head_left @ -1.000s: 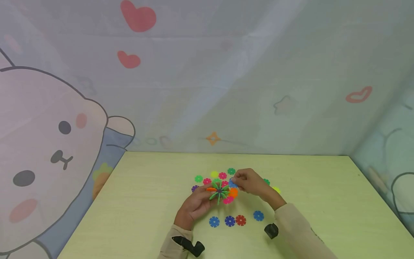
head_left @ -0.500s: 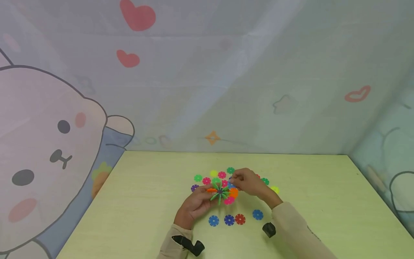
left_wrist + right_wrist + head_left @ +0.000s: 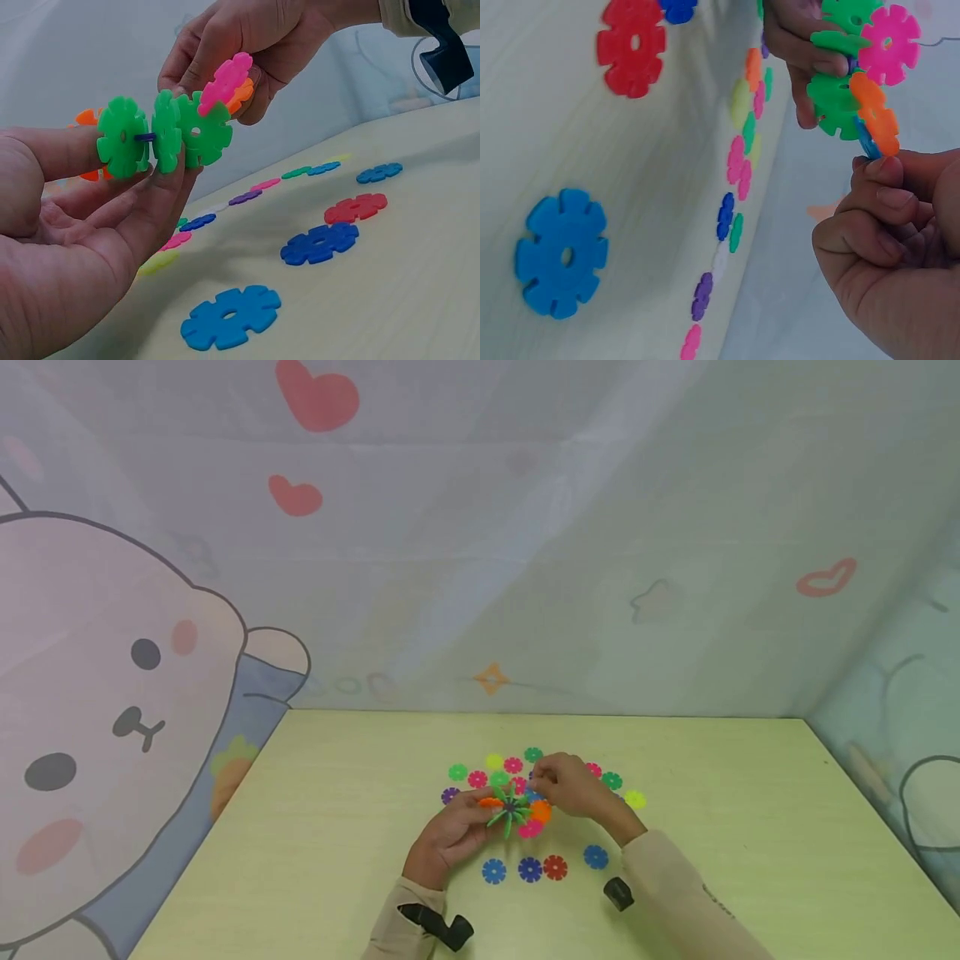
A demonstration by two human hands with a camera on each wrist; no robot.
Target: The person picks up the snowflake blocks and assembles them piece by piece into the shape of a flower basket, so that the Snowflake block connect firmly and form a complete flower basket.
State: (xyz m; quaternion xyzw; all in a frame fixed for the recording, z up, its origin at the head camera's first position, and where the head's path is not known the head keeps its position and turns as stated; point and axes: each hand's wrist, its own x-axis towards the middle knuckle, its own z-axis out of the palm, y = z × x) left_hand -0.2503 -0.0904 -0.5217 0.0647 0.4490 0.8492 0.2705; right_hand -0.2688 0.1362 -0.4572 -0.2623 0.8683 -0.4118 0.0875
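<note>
My left hand [image 3: 450, 839] holds a cluster of interlocked plastic snowflake discs, raised above the table. Several green discs [image 3: 124, 139] make up its middle, joined by a thin purple disc [image 3: 145, 137]. On the side facing my right hand [image 3: 573, 785], a pink disc [image 3: 891, 45] and an orange disc [image 3: 876, 116] stick out. Between thumb and fingertips, the right hand pinches a blue disc [image 3: 865, 139], seen edge-on right at the orange one. More orange [image 3: 88, 118] shows behind the left fingers. In the left wrist view the blue disc is hidden behind the cluster and fingers.
Nearest the person lie a light blue disc [image 3: 494, 871], a dark blue disc [image 3: 529, 869], a red disc [image 3: 555, 867] and another blue disc [image 3: 596, 857]. Several more loose discs, such as a yellow one [image 3: 635, 799], spread behind the hands. A printed curtain [image 3: 480, 543] hangs behind the table [image 3: 300, 827].
My right hand has shifted slightly nearer the cluster, and less of the blue disc shows in the head view. The left hand keeps its hold almost still. The head view has drifted slightly.
</note>
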